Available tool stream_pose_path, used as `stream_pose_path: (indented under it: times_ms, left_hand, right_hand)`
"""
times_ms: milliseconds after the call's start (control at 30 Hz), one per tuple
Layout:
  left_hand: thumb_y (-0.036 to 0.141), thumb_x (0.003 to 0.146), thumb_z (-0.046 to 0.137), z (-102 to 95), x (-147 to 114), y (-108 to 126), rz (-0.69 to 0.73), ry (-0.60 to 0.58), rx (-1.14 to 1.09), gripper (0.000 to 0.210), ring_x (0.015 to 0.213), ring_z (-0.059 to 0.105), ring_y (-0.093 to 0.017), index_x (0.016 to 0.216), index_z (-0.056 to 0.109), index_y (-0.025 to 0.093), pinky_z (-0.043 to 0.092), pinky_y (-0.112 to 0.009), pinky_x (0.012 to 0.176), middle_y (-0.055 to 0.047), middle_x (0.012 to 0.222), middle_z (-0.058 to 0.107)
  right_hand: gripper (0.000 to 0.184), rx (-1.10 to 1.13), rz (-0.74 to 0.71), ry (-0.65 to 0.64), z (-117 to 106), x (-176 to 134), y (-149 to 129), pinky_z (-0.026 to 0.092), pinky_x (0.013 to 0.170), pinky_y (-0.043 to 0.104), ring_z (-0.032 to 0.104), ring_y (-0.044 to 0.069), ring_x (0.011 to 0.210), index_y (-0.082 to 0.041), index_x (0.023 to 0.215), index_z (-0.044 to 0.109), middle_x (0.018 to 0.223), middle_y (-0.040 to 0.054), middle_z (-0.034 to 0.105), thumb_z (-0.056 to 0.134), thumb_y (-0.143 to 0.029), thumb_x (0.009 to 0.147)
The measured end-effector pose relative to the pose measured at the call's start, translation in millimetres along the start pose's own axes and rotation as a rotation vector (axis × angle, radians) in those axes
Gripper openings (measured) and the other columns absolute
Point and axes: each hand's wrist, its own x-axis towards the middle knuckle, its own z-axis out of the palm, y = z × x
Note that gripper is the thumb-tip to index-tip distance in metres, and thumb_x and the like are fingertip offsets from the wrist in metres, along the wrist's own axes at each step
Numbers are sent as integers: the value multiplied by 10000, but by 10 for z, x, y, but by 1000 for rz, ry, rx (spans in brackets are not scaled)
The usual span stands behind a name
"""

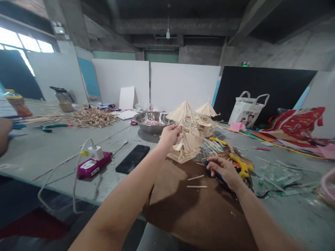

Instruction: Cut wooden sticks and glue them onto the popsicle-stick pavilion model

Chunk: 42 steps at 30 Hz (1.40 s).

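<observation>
In front of me stands a pavilion model made of thin wooden sticks, with one pointed roof above another. My left hand reaches it from the left, fingers pinched at the posts just under the upper roof. My right hand is low over the brown board, its fingers curled around a dark blue-handled tool whose working end I cannot make out. Just behind that hand lies a yellow glue gun. Loose wooden sticks lie on the board between my arms.
Behind the model are a second stick pavilion and a steel bowl. On the left are a black phone, a purple power strip and a stick pile. Clear glue sticks litter the right; another person's arm shows far left.
</observation>
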Motion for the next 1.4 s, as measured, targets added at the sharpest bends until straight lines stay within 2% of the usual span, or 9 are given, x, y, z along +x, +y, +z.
stream_pose_path:
  times_ms: [467, 933, 1400]
  left_hand:
    - [198, 739, 497, -44, 75, 23, -35, -50, -18, 103, 239, 209, -2, 700, 545, 115, 79, -178, 309, 61, 408, 387]
    - [248, 747, 491, -46, 21, 57, -115, -145, -94, 211, 220, 215, -16, 918, 550, 141, 86, -170, 285, 54, 408, 437]
    - [199, 746, 486, -118, 101, 60, -148, -197, -113, 198, 221, 220, -11, 925, 549, 141, 71, -161, 293, 48, 416, 448]
  right_hand:
    - [276, -20, 5, -19, -13, 0, 31, 354, 466, 224, 472, 68, 439, -167, 829, 535, 633, -9, 575, 583, -385, 667]
    - [302, -37, 18, -16, -1, 4, 16, 347, 466, 231, 463, 72, 437, -168, 829, 532, 631, -8, 571, 587, -406, 652]
    - [292, -56, 5, -30, -2, 1, 21, 356, 476, 235, 465, 73, 445, -167, 839, 524, 642, -7, 565, 571, -404, 674]
